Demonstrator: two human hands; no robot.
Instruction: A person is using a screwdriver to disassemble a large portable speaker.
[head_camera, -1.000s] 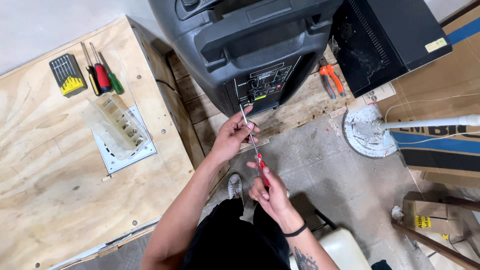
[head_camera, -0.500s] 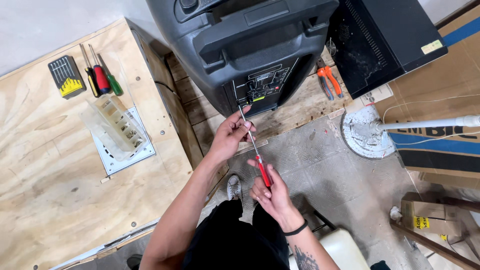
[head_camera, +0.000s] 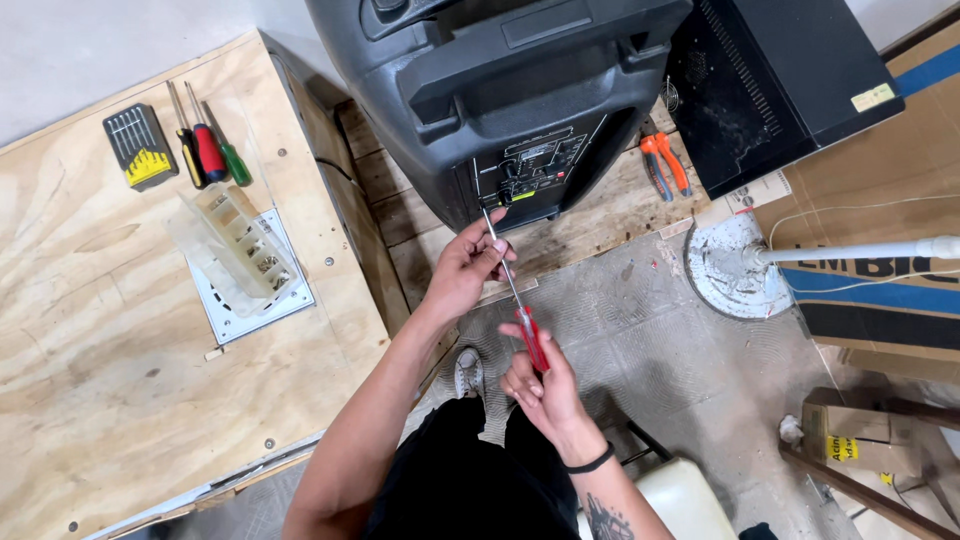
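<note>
Little has moved in 0.5 s: both hands stay on the screwdriver (head_camera: 515, 295) at the speaker's control panel (head_camera: 530, 177).

Left hand (head_camera: 465, 270) pinches the metal shaft near the tip, which meets the panel on the black speaker (head_camera: 500, 90); right hand (head_camera: 540, 385) curls closed around the red handle. 2 more screwdrivers (head_camera: 205, 150) and a bit case (head_camera: 140, 147) lie on the plywood bench (head_camera: 120, 380); orange pliers (head_camera: 665, 165) rest beside the speaker.

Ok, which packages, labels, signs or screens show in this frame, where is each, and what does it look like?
Large cardboard box: right edge, flat brown, blue stripes, dark lettering.
Small cardboard box: lower right floor, brown, yellow label patch.
Sticker: on black cabinet, top right, small pale-yellow rectangle.
Bit case: plywood table, upper left, grey with yellow label.
No screen visible.
</note>
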